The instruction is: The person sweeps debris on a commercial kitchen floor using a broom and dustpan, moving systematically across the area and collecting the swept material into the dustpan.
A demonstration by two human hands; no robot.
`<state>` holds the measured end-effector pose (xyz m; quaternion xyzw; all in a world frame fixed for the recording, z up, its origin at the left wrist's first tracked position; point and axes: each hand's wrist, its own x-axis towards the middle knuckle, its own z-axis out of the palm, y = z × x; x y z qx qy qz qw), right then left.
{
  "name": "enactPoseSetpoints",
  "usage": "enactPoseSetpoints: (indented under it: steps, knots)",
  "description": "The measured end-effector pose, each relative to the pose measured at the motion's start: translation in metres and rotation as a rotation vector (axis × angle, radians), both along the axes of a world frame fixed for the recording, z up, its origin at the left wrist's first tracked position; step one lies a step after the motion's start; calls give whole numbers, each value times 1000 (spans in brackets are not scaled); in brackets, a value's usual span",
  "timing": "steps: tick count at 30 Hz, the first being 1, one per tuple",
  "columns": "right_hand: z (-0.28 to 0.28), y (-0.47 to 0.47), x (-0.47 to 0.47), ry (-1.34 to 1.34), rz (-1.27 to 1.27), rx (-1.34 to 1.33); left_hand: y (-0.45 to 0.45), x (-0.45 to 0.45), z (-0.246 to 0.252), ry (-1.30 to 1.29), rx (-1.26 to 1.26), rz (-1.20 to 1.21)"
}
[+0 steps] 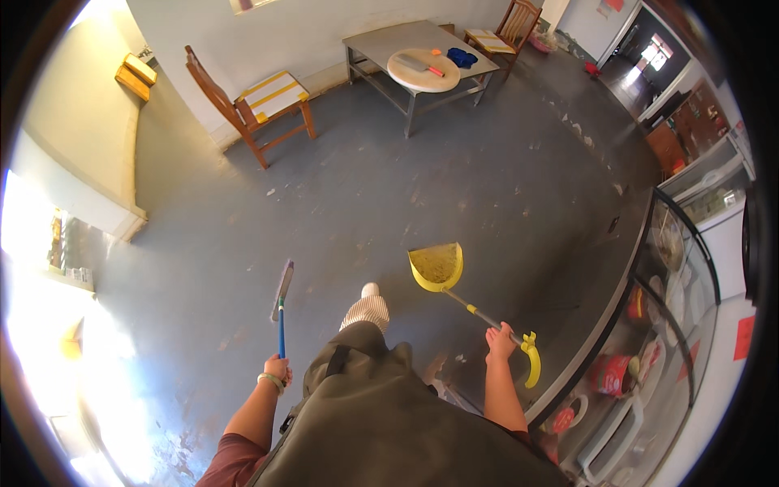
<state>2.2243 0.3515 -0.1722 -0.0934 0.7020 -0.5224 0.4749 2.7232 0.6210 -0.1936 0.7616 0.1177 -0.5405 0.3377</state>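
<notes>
My left hand (278, 369) is wrapped around the blue handle of a broom (281, 304), whose long narrow head points away from me. A bangle circles that wrist. In my right hand (501, 342) is the metal pole of a yellow long-handled dustpan (436, 268). Its pan lies ahead of me with the inside facing up, and the inner surface looks stained or dusty. The pole's yellow hooked grip (531, 360) sticks out behind that hand. Between the two tools, one striped shoe (366, 310) shows beyond my dark apron (389, 420).
A glass display case (645, 304) curves along my right side. Ahead stands a metal table (377, 41) bearing a round chopping board (420, 82), a cleaver (420, 64) and a blue cloth (462, 58). Wooden chairs (274, 100) flank it. Pale flecks mark the grey floor (341, 195).
</notes>
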Motion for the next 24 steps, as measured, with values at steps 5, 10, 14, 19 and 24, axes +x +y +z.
enactPoseSetpoints:
  steps: [5, 10, 14, 19, 24]
  knots:
    - [36, -98, 7, 81, -46, 39, -161, 33, -15, -109, -28, -247]
    - [64, -195, 16, 202, -17, 79, -334, 56, -12, -5, -79, -287]
    - [63, -276, 19, 192, 17, 65, -455, 55, -2, -38, -39, -326]
    - [45, -398, 38, 226, 124, 109, -559, 45, 11, -69, -70, -434]
    - [24, -499, 66, 168, 214, 135, -630, 42, 23, -73, -73, -419]
